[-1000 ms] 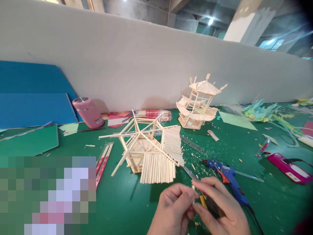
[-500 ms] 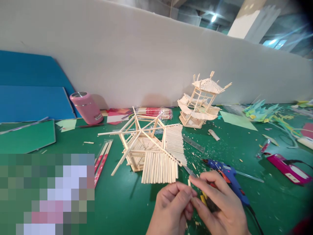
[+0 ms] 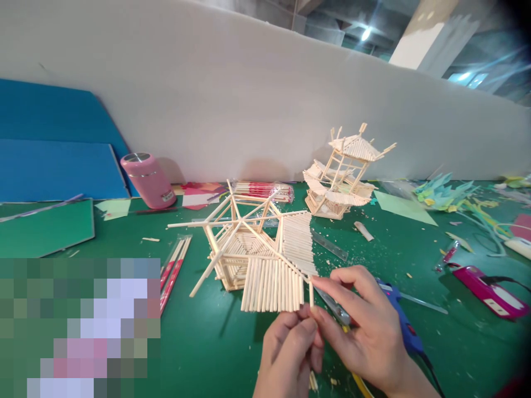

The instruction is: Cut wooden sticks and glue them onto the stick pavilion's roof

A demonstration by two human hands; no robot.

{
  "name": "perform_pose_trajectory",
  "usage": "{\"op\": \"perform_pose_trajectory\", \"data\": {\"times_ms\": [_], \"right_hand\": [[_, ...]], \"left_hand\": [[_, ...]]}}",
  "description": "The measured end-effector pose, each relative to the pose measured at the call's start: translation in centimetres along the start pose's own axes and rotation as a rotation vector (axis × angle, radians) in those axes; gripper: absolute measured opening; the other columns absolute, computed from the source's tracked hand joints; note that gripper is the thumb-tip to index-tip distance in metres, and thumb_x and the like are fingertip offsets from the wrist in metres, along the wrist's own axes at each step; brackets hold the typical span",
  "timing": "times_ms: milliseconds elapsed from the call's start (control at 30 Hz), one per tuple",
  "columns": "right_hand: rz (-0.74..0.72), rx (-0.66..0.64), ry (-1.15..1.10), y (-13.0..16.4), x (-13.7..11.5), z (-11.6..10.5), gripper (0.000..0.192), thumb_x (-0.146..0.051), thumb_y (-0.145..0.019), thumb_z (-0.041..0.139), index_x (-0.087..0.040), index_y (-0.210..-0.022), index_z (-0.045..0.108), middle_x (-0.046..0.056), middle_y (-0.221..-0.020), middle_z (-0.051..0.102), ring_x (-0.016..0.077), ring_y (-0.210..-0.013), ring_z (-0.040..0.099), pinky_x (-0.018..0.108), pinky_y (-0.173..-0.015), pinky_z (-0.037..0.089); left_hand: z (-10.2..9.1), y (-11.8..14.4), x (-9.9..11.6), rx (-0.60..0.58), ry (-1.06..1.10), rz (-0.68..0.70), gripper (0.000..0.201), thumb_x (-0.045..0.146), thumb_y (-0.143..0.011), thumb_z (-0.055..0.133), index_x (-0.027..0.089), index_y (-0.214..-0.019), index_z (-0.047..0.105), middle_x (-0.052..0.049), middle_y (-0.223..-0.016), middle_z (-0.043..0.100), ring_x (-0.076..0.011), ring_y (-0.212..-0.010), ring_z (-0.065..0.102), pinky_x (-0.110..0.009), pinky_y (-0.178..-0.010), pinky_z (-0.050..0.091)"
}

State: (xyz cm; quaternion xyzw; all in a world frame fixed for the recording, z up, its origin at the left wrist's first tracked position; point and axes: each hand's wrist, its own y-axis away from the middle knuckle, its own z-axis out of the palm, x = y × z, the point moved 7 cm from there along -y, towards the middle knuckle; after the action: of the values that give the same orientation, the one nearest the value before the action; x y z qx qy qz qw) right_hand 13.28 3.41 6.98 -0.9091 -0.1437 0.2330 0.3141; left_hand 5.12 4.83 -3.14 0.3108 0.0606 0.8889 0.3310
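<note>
Together, left hand (image 3: 290, 345) and right hand (image 3: 357, 323) pinch a stick (image 3: 311, 294) beside the roof model (image 3: 257, 254).

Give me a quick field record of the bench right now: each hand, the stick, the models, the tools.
left hand: pinches the short pale wooden stick from below
right hand: pinches the stick's top; also holds a metal blade tool
stick: upright, at the roof edge of the unfinished stick pavilion model
finished stick pagoda: behind, near the white wall
blue glue gun: on the green table, partly behind the right hand
pink flask: back left
</note>
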Motion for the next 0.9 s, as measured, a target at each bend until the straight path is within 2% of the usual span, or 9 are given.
{"op": "perform_pose_trajectory", "data": {"times_ms": [267, 567, 900], "right_hand": [[-0.031, -0.004, 0.045, -0.29, 0.11, 0.23, 0.033, -0.017, -0.073, 0.06, -0.018, -0.106, 0.061, 0.006, -0.086, 0.05, 0.019, -0.076, 0.05, 0.033, -0.059, 0.046], [-0.077, -0.004, 0.122, -0.18, 0.0, 0.36, 0.033, -0.018, -0.073, 0.062, -0.016, -0.106, 0.062, 0.008, -0.094, 0.049, 0.0203, -0.081, 0.049, 0.035, -0.061, 0.046], [-0.122, -0.005, 0.181, -0.32, -0.36, 0.28, 0.031, -0.017, -0.073, 0.061, -0.015, -0.104, 0.062, 0.011, -0.107, 0.046, 0.0219, -0.084, 0.047, 0.035, -0.06, 0.044]], "left_hand": [[-0.48, -0.31, 0.04, 0.042, -0.062, 0.031, 0.035, 0.046, -0.064, 0.069, 0.015, -0.052, 0.059, 0.002, -0.047, 0.047, -0.01, -0.046, 0.039, -0.024, -0.048, 0.031], [-0.85, -0.47, -0.27, 0.03, -0.014, 0.02, 0.033, 0.043, -0.068, 0.067, 0.014, -0.052, 0.061, 0.0, -0.049, 0.05, -0.0112, -0.049, 0.041, -0.023, -0.049, 0.031], [0.04, -0.11, 0.36, -0.02, 0.059, 0.016, 0.027, 0.035, -0.073, 0.063, 0.012, -0.061, 0.068, 0.0, -0.051, 0.051, -0.0108, -0.049, 0.041, -0.023, -0.049, 0.03]]}}
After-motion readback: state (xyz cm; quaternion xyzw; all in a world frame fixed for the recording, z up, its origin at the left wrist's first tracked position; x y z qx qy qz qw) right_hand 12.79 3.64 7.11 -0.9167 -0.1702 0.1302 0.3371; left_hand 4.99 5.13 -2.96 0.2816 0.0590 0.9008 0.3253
